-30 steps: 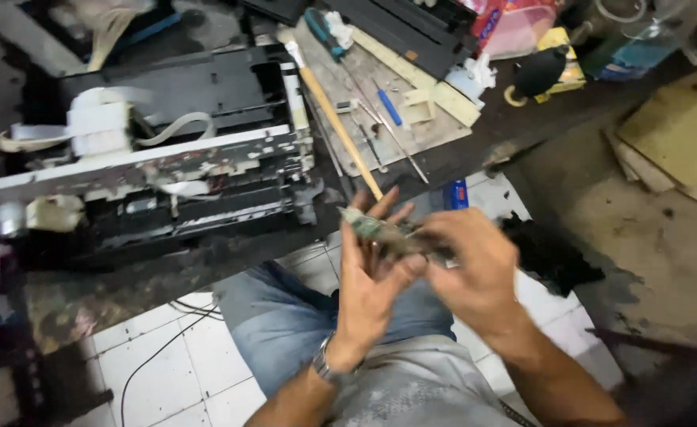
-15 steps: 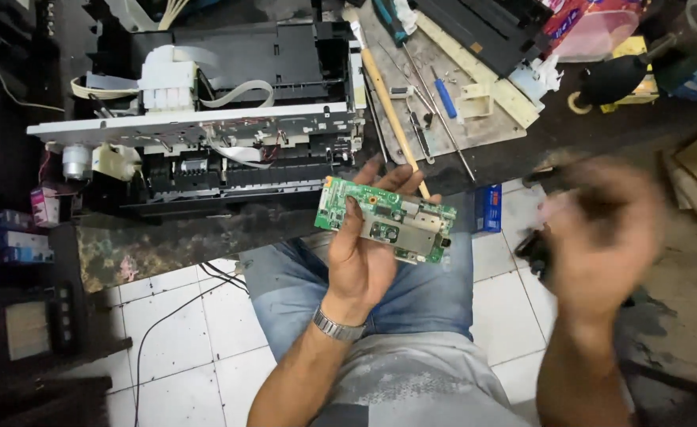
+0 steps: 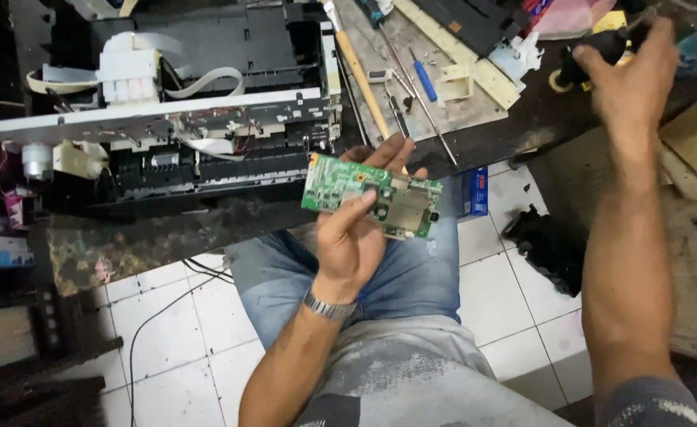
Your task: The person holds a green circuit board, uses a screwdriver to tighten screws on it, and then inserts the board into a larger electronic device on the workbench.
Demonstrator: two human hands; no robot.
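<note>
Currently your left hand pinches the green circuit board by its edges: light, stiff, fragile, so avoid pressing components. Your right hand reaches, fingers spread, toward the bench.

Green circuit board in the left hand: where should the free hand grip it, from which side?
Probably by the bare right end of the circuit board, pinching its thin edges from the right. The left hand covers the middle, and the face carries components, so edges are safer.

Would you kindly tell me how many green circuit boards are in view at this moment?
1. The green rectangular circuit board is held in the left hand, above the lap, in front of the opened black printer. Others may be hidden inside the printer.
</note>
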